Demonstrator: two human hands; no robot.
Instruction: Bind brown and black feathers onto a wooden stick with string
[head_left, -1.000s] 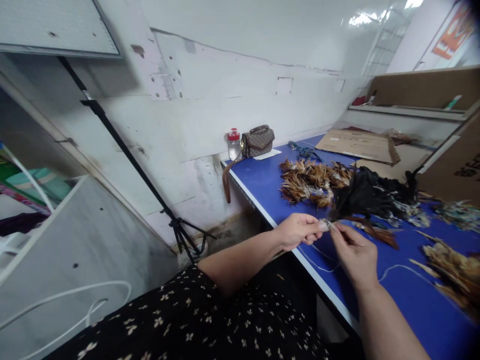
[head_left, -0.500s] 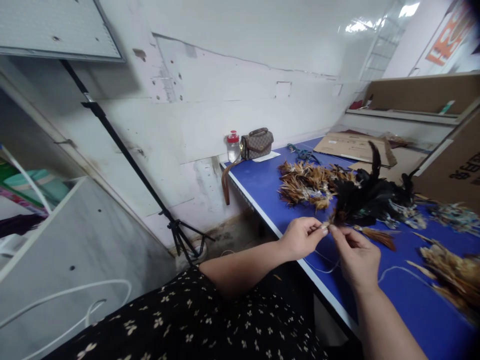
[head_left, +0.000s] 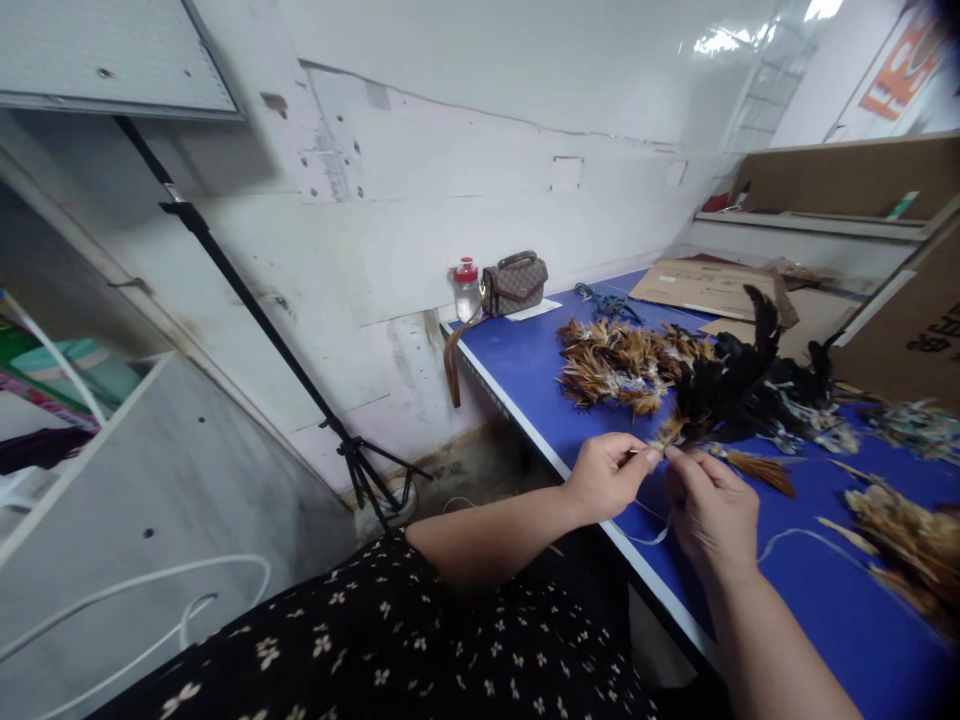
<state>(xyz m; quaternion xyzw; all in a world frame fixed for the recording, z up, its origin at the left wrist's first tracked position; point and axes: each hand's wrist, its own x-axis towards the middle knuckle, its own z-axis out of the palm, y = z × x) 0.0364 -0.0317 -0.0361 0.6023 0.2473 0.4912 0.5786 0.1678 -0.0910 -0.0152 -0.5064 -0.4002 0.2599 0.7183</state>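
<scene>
My left hand pinches the pale base of a feather bundle between thumb and fingers. Close against it, my right hand is closed on the same base, its fingertips nearly touching the left thumb. Dark plumes spread up and right from the pinched end, overlapping a pile of black feathers behind. A thin white string loops below the hands; another stretch runs right across the blue table. Exactly how the string meets the bundle is hidden by my fingers.
Brown feathers lie beyond my hands, tan feathers at the right. A handbag and red-capped bottle stand at the far corner. Flattened cardboard lies at the back. A black light stand rises left of the table.
The dark plumes of the held bundle have tilted up and its pale base shows more between my fingers. Both hands stay nearly in place, still pinching; the string loop has shifted slightly left.
</scene>
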